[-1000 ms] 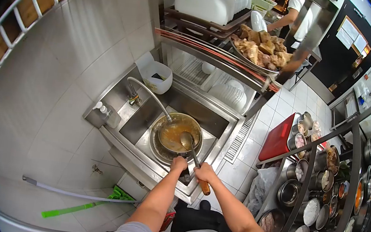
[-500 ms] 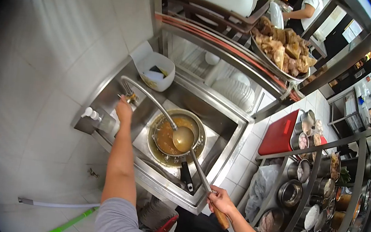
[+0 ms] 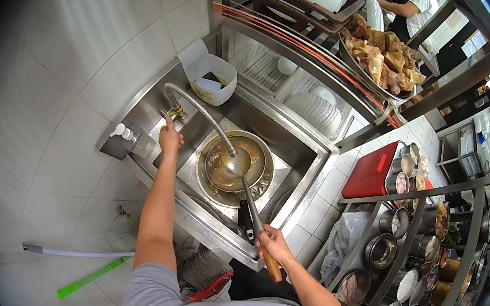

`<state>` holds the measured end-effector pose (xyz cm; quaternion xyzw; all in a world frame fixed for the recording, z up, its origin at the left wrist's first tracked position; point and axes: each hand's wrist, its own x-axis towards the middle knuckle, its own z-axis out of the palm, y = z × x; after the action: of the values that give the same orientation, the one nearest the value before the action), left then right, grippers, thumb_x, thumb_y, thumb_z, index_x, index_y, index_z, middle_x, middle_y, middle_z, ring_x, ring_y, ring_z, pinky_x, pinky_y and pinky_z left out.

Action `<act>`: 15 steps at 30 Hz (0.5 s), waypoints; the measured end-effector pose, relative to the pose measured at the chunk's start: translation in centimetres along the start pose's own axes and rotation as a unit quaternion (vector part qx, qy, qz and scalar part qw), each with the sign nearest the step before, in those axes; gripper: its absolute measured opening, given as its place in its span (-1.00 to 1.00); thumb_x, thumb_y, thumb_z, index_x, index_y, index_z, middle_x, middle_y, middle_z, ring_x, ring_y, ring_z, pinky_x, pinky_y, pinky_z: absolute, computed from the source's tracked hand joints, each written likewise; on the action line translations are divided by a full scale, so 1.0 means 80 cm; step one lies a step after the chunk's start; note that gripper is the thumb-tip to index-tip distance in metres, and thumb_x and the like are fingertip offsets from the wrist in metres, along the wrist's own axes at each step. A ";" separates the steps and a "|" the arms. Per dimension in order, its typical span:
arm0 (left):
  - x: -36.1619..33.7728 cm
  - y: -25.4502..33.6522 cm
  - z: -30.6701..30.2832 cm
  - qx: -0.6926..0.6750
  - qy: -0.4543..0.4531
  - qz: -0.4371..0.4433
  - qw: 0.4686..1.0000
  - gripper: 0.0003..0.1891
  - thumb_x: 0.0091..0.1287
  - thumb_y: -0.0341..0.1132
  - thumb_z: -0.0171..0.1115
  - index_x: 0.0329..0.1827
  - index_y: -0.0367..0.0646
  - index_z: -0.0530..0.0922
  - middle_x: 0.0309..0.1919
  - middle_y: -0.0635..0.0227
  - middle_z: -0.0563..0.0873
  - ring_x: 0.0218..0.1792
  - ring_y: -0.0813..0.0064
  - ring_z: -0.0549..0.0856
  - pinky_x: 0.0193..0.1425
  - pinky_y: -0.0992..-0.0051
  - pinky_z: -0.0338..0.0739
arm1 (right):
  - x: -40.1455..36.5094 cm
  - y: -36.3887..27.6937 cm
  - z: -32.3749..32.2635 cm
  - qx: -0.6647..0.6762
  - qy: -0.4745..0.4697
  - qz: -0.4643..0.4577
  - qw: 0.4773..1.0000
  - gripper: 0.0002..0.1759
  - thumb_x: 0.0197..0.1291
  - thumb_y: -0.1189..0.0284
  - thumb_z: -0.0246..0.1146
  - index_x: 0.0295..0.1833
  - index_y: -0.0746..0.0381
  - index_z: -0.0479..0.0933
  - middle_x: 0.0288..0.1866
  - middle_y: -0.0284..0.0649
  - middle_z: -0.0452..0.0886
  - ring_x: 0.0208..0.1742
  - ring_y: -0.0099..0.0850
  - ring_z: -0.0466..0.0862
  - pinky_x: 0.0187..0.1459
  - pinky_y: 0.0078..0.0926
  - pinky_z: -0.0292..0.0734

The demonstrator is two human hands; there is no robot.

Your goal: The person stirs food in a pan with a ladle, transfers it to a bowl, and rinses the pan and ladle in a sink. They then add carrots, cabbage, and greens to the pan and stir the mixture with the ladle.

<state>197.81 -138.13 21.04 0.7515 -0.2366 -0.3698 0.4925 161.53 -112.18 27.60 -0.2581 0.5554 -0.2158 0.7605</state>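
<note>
My right hand [image 3: 274, 246] is wrapped round the wooden handle of a long metal ladle [image 3: 251, 200]. The ladle's bowl is down at the pan, under the end of the flexible tap spout [image 3: 204, 111]. A pan [image 3: 257, 182] with a black handle sits in a larger metal bowl [image 3: 199, 179] in the sink, with cloudy brownish liquid inside. My left hand [image 3: 171, 139] is at the tap lever [image 3: 163, 112], one finger stretched up to it and the others loosely bent, apparently holding nothing.
A soap pump bottle [image 3: 139, 142] stands on the sink's left ledge, and a white tub [image 3: 219, 92] in the back corner. Metal shelving above holds a tray of meat chunks [image 3: 385, 57]. Right: a red lid [image 3: 371, 168] and several metal pots. Another person [image 3: 418, 12] stands far back.
The ladle's bowl has dropped lower into the pan, and my right hand has moved left and up a little. My left hand has shifted slightly at the lever, its grip loosened.
</note>
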 end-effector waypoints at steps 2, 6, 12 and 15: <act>-0.052 0.007 -0.006 0.002 -0.025 0.019 1.000 -0.35 0.51 0.26 -0.11 -0.01 -0.27 0.54 -0.69 0.39 0.53 -0.77 0.64 0.45 -0.73 0.62 0.24 | 0.002 -0.010 0.006 0.159 -0.054 0.011 0.986 -0.57 0.48 0.35 -0.04 0.34 0.33 0.35 -0.44 -0.38 0.43 -0.63 -0.64 0.43 -0.61 -0.67 0.42; -0.154 0.008 -0.041 -0.028 -0.075 0.050 0.996 -0.41 0.53 0.21 -0.07 0.03 -0.24 0.55 -0.68 0.43 0.52 -0.75 0.69 0.43 -0.71 0.65 0.22 | -0.012 -0.025 -0.016 0.543 -0.204 0.136 0.803 -0.54 0.48 0.34 -0.01 0.36 0.35 0.34 -0.44 -0.40 0.42 -0.61 -0.71 0.39 -0.62 -0.83 0.43; -0.244 -0.007 -0.110 -0.069 -0.046 0.046 0.995 -0.52 0.57 0.08 -0.04 0.03 -0.20 0.57 -0.65 0.47 0.50 -0.72 0.72 0.41 -0.65 0.66 0.27 | -0.053 -0.059 -0.041 0.390 -0.190 0.157 0.887 -0.55 0.49 0.31 0.00 0.30 0.42 0.36 -0.43 -0.33 0.46 -0.55 -0.61 0.54 -0.59 -0.66 0.56; -0.267 0.006 -0.121 -0.066 -0.018 0.053 0.996 -0.56 0.58 0.01 -0.04 0.01 -0.24 0.57 -0.65 0.46 0.49 -0.70 0.70 0.43 -0.63 0.63 0.33 | -0.085 -0.088 -0.022 -0.211 -0.070 0.104 0.969 -0.51 0.44 0.25 0.08 0.25 0.45 0.37 -0.43 -0.22 0.53 -0.46 -0.47 0.67 -0.59 -0.49 0.59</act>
<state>192.33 -117.44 30.76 0.6968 -0.2602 -0.3712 0.5558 157.61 -113.68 36.62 -0.3682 0.5572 0.0047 0.7443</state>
